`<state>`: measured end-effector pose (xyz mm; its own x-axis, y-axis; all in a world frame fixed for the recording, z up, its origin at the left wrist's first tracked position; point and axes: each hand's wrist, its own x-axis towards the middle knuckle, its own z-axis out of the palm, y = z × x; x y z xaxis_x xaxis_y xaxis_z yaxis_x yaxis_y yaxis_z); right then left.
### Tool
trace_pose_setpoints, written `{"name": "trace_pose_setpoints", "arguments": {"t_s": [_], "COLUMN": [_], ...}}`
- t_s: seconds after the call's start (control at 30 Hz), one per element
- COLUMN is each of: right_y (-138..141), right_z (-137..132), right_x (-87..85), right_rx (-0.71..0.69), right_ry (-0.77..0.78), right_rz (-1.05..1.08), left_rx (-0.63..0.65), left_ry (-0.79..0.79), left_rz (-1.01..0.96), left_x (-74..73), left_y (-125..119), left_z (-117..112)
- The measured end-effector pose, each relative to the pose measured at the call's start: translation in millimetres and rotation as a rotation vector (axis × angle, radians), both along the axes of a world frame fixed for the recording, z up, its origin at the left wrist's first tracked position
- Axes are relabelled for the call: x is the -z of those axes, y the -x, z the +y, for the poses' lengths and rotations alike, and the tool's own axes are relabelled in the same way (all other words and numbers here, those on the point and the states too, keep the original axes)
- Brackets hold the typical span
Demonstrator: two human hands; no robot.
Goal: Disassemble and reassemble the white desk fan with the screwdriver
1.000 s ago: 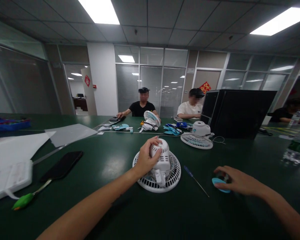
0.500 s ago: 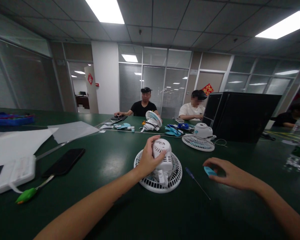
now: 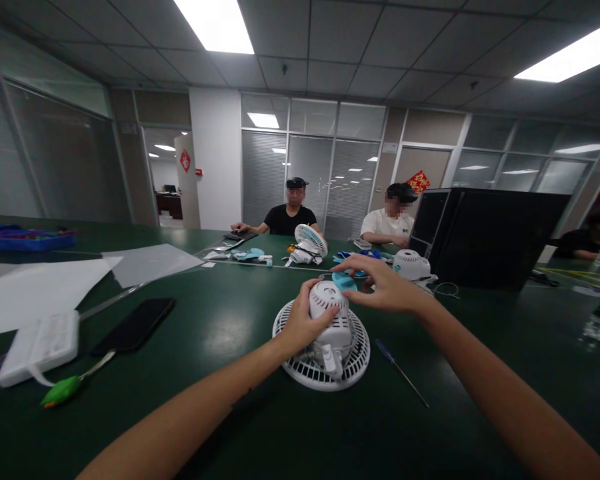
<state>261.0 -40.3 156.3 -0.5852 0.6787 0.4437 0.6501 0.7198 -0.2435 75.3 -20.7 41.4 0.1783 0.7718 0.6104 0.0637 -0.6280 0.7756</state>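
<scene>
A small white fan lies face down on the green table, its round slotted grille underneath and its motor housing on top. My left hand grips the housing from the left, thumb across the near side. Between the fingertips of my right hand is a light-blue round cap-like piece, held at the upper right edge of the housing. Whether the piece touches the housing, I cannot tell. A screwdriver with a blue handle rests on the table to the right of the fan.
Another white fan stands beside a black computer case. A third fan is near a person seated opposite; a second person sits to the right. Left are a phone, a white power strip and paper sheets.
My right hand has moved left and away from me, carrying the blue piece from beside the screwdriver to the top of the fan housing. My left hand keeps its grip on the fan.
</scene>
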Motion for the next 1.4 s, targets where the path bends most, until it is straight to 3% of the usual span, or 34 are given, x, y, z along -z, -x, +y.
{"name": "trace_pose_setpoints", "arguments": {"t_s": [0.27, 0.47, 1.0, 1.27, 1.4], "right_y": [18, 13, 5, 7, 12], "right_z": [16, 20, 20, 19, 19], "right_x": [-5.2, -1.5, -1.5, -5.4, -9.5], "right_rx": [-0.051, -0.105, -0.184, -0.162, -0.137], "right_ry": [0.148, 0.219, 0.223, 0.257, 0.203], "right_rz": [-0.12, -0.065, -0.058, -0.092, -0.106], "left_rx": [0.044, 0.049, 0.054, 0.037, 0.038], "left_ry": [0.022, 0.025, 0.0, 0.002, -0.004], "left_rz": [-0.038, -0.043, -0.034, -0.02, -0.01], "left_x": [-0.3, -2.3, -1.7, -0.1, -0.4], "left_y": [0, -1, 0, 1, 1], "left_z": [0, -2, -1, 1, 1]}}
